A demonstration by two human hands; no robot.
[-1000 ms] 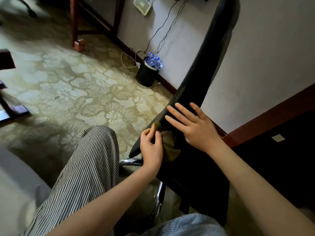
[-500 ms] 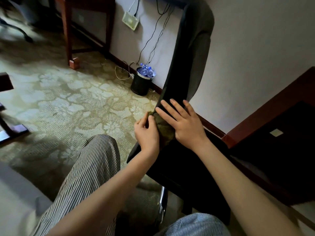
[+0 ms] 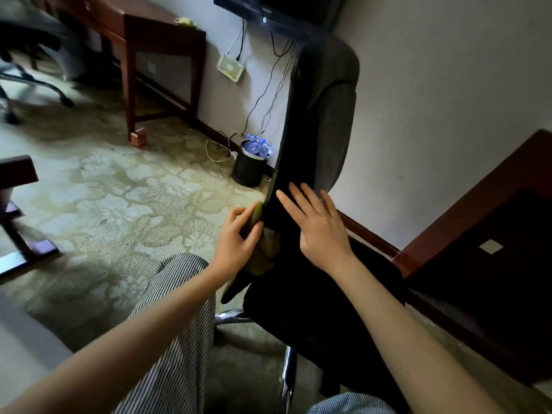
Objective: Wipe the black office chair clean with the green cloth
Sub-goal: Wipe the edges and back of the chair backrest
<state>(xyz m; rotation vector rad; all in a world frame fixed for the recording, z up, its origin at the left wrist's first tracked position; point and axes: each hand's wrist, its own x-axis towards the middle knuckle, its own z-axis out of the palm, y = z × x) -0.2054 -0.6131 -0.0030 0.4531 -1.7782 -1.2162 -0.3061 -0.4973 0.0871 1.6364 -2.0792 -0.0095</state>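
Observation:
The black office chair stands in front of me, its tall backrest rising toward the wall and its seat dark below my arms. My left hand grips the green cloth and presses it against the left edge of the backrest near its base. The cloth bunches out below the hand. My right hand lies flat on the backrest face, fingers spread, holding nothing.
A black waste bin with plastic bottles stands by the wall behind the chair, with cables hanging above it. A wooden desk is at the back left, a dark wooden table at right. My striped trouser leg is below.
The view has tilted up, showing more of the backrest and wall. My left hand has slid the cloth slightly up along the backrest edge; the right hand stays flat.

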